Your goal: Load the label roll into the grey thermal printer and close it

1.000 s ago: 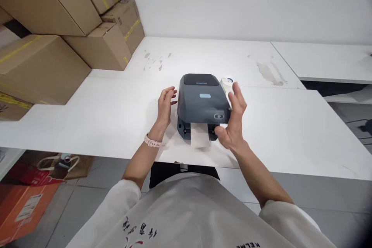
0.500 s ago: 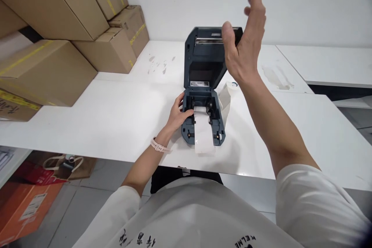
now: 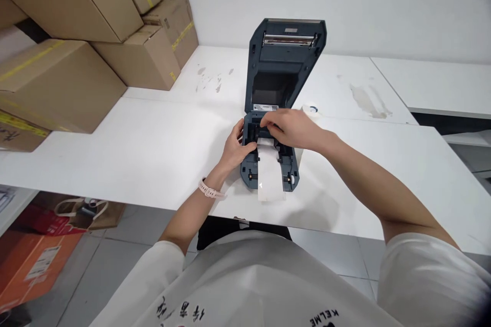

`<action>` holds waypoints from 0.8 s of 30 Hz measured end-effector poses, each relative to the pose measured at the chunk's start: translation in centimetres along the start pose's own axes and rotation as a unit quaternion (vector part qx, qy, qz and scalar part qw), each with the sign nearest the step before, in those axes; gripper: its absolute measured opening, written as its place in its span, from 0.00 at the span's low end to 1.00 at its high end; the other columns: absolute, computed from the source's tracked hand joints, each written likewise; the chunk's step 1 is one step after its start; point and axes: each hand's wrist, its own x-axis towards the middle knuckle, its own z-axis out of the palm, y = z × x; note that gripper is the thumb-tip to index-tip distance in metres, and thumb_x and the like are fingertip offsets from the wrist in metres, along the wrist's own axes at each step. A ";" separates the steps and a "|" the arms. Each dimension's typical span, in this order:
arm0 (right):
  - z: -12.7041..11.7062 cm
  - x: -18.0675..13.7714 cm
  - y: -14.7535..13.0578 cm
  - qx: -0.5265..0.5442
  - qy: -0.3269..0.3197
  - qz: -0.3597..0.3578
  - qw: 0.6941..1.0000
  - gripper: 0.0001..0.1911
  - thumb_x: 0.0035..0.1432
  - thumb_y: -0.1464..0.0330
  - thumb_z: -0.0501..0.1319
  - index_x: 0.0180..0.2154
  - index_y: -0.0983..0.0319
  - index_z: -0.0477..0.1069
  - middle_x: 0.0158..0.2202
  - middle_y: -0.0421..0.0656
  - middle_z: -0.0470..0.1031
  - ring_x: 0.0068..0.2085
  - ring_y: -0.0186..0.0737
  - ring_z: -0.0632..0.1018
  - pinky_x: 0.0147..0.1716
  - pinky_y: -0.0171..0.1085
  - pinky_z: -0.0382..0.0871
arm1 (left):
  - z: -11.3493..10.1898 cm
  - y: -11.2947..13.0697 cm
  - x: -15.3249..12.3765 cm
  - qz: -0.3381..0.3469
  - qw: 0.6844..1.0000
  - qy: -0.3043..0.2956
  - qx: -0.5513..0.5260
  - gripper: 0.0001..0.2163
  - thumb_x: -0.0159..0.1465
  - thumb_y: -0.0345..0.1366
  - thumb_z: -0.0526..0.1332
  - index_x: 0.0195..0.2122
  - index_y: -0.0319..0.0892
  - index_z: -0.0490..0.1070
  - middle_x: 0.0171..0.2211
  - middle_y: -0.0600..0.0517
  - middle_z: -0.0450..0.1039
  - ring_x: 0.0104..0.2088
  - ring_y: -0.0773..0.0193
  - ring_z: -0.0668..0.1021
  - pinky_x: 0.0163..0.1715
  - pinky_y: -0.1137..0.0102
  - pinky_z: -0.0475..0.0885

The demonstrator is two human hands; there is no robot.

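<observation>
A dark blue label printer (image 3: 290,168) stands on the white table with its lid (image 3: 279,69) raised. A white label strip (image 3: 270,173) runs out of the bay over the front edge. My left hand (image 3: 233,149) grips the printer's left side, its thumb over the rim by the strip. My right hand (image 3: 287,126) is over the back of the bay, fingers bent down into it. What its fingertips touch is hidden. Behind my right wrist, partly covered, a white paper roll (image 3: 310,110) is beside the printer.
Cardboard boxes (image 3: 103,15) with yellow tape are stacked at the left of the table (image 3: 172,163). On the floor below at the left are an orange box (image 3: 34,265) and a paper bag (image 3: 103,217). A white wall rises behind the table.
My right hand has come down from beside the raised lid into the back of the printer's bay. The lid now stands free of it. My left hand stays on the printer's side.
</observation>
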 end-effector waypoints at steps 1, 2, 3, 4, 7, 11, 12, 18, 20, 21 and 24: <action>0.4 0.3 -0.3 -0.027 -0.044 0.016 0.999 0.20 0.66 0.75 0.51 0.53 0.65 0.76 0.49 0.52 0.83 0.48 0.53 0.82 0.40 0.43 0.70 | 0.0 -0.1 0.0 -0.006 1.000 0.003 -0.004 0.46 0.57 0.38 0.69 0.75 0.51 0.48 0.73 0.43 0.59 0.69 0.46 0.69 0.65 0.52 0.69; 0.8 0.6 -0.6 -0.058 -0.074 0.030 0.995 0.20 0.67 0.75 0.51 0.54 0.66 0.75 0.49 0.54 0.83 0.48 0.54 0.83 0.40 0.43 0.69 | -0.1 -0.1 -0.1 -0.010 1.000 0.004 -0.002 0.48 0.58 0.38 0.69 0.76 0.51 0.44 0.73 0.42 0.60 0.68 0.48 0.71 0.64 0.53 0.70; 1.1 1.0 -0.8 -0.087 -0.096 0.041 0.991 0.20 0.67 0.75 0.51 0.55 0.67 0.75 0.49 0.56 0.83 0.49 0.56 0.83 0.40 0.44 0.69 | -0.2 0.0 -0.1 -0.012 1.000 0.005 0.009 0.50 0.58 0.38 0.69 0.77 0.52 0.40 0.73 0.42 0.60 0.66 0.49 0.73 0.63 0.54 0.71; 1.4 1.3 -0.9 -0.110 -0.116 0.048 0.986 0.20 0.67 0.74 0.51 0.54 0.67 0.76 0.49 0.57 0.83 0.49 0.58 0.83 0.42 0.44 0.69 | -0.5 0.2 -0.2 -0.012 0.999 0.006 0.030 0.50 0.59 0.38 0.68 0.77 0.53 0.38 0.72 0.42 0.62 0.63 0.50 0.75 0.61 0.55 0.72; 2.1 2.0 -0.9 -0.117 -0.186 0.031 0.975 0.19 0.68 0.72 0.52 0.53 0.65 0.78 0.48 0.58 0.83 0.50 0.60 0.82 0.46 0.47 0.69 | -1.3 1.0 -0.4 -0.005 0.993 -0.004 0.116 0.50 0.60 0.35 0.66 0.78 0.54 0.36 0.70 0.41 0.67 0.53 0.55 0.81 0.56 0.56 0.74; 2.4 2.6 0.0 -0.039 -0.255 -0.033 0.966 0.25 0.65 0.73 0.55 0.62 0.60 0.73 0.52 0.53 0.81 0.52 0.58 0.81 0.47 0.47 0.70 | -1.9 2.0 -0.6 0.014 0.985 -0.026 0.172 0.49 0.59 0.31 0.61 0.78 0.54 0.35 0.66 0.43 0.73 0.42 0.60 0.82 0.50 0.58 0.75; 2.3 2.7 0.4 -0.015 -0.260 -0.046 0.964 0.27 0.63 0.73 0.57 0.63 0.59 0.72 0.52 0.52 0.81 0.51 0.56 0.81 0.46 0.46 0.71 | -1.9 2.0 -0.6 0.018 0.984 -0.025 0.174 0.48 0.59 0.31 0.61 0.78 0.54 0.37 0.65 0.44 0.73 0.43 0.60 0.83 0.51 0.58 0.75; -1.0 -0.6 3.4 0.249 -0.221 -0.133 0.934 0.25 0.60 0.61 0.65 0.59 0.55 0.76 0.53 0.45 0.81 0.50 0.47 0.81 0.49 0.43 0.75 | -1.8 1.7 -0.9 0.024 0.992 -0.021 0.126 0.46 0.60 0.34 0.63 0.77 0.52 0.42 0.69 0.45 0.69 0.60 0.50 0.79 0.61 0.53 0.72; -1.9 -3.9 5.0 0.317 -0.177 -0.143 0.921 0.21 0.59 0.57 0.66 0.54 0.52 0.79 0.52 0.43 0.81 0.49 0.45 0.81 0.51 0.43 0.75 | -1.8 1.7 -1.0 0.020 0.992 -0.022 0.119 0.45 0.61 0.35 0.64 0.77 0.52 0.42 0.70 0.45 0.67 0.64 0.49 0.77 0.64 0.51 0.70; -2.0 -5.9 6.0 0.339 -0.152 -0.131 0.919 0.18 0.58 0.57 0.68 0.51 0.51 0.80 0.50 0.43 0.81 0.48 0.45 0.81 0.51 0.44 0.75 | -1.7 1.8 -1.0 0.017 0.992 -0.022 0.119 0.45 0.61 0.36 0.64 0.77 0.52 0.43 0.70 0.45 0.67 0.65 0.48 0.76 0.65 0.51 0.69; -0.8 -11.7 9.1 0.379 -0.084 -0.028 0.921 0.14 0.55 0.56 0.72 0.44 0.49 0.80 0.45 0.44 0.81 0.45 0.48 0.80 0.48 0.47 0.75 | -1.6 2.2 -1.2 0.012 0.992 -0.021 0.122 0.45 0.61 0.35 0.64 0.77 0.51 0.44 0.70 0.44 0.67 0.67 0.47 0.74 0.66 0.50 0.69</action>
